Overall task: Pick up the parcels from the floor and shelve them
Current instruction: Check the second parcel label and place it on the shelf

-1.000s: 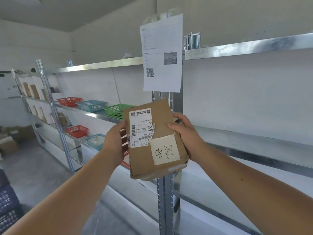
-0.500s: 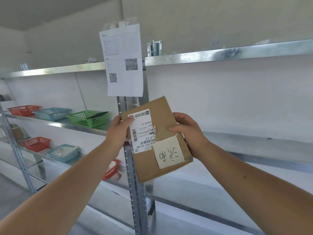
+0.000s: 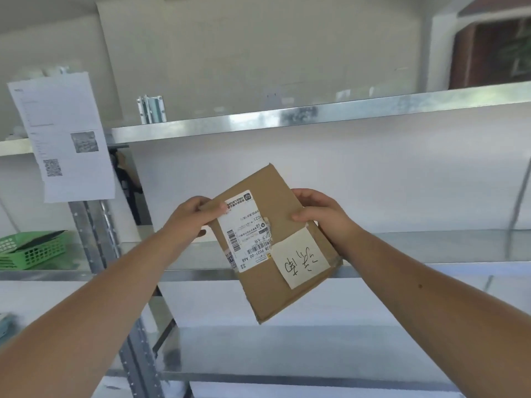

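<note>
Both hands, left hand (image 3: 192,218) and right hand (image 3: 321,215), clamp the cardboard parcel (image 3: 275,242), its long axis tilted, before the bare middle shelf (image 3: 431,248) just beyond the knuckles.

Your view is bright and evenly lit; glare streaks the shelf (image 3: 316,114); edges bend and blur.

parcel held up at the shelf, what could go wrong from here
1. The parcel is tilted and gripped only at its upper sides by the left hand and right hand; its unsupported lower end could slip.
2. The note looks loosely stuck on and might peel off while sliding in.
3. The shelf edge sits right behind the parcel and could catch a corner.
</note>
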A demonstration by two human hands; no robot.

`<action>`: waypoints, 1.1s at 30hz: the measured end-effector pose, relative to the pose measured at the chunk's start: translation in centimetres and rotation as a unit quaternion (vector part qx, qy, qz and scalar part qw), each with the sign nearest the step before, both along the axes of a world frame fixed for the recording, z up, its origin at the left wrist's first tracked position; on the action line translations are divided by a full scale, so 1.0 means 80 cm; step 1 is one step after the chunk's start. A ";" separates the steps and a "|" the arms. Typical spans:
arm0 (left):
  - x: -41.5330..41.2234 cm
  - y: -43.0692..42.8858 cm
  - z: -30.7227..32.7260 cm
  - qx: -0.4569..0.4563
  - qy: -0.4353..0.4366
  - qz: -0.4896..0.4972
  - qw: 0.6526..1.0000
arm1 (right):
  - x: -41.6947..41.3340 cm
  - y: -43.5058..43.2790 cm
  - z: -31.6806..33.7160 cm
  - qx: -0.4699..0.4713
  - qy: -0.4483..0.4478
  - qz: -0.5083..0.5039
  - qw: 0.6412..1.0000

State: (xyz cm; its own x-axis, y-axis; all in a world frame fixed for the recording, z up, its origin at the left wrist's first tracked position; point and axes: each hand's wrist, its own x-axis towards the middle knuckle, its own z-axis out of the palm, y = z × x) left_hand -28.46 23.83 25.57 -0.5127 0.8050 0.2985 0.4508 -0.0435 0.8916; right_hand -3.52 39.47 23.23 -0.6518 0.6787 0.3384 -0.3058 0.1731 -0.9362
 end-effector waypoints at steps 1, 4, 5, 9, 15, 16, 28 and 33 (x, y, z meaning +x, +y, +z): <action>0.010 0.014 0.003 -0.003 -0.016 -0.024 1.000 | 0.021 0.012 0.002 0.000 -0.001 -0.002 1.000; 0.045 0.052 0.006 -0.008 -0.065 -0.103 0.992 | 0.077 0.043 0.002 0.005 -0.013 0.003 1.000; 0.059 0.064 0.006 -0.022 -0.072 -0.132 0.988 | 0.094 0.050 0.002 0.009 -0.020 0.005 1.000; 0.124 0.108 -0.002 -0.071 -0.072 -0.226 0.969 | 0.159 0.077 0.002 0.026 -0.045 -0.002 0.999; 0.207 0.165 -0.010 -0.124 -0.072 -0.290 0.946 | 0.253 0.111 0.000 0.024 -0.058 -0.018 0.998; 0.220 0.173 -0.011 -0.123 -0.072 -0.291 0.946 | 0.265 0.115 0.000 0.026 -0.060 -0.023 0.998; 0.309 0.248 -0.016 -0.131 -0.086 -0.381 0.911 | 0.366 0.152 0.002 0.044 -0.075 -0.071 0.994; 0.323 0.281 -0.009 -0.122 -0.072 -0.411 0.900 | 0.391 0.151 0.018 0.069 -0.094 -0.101 0.988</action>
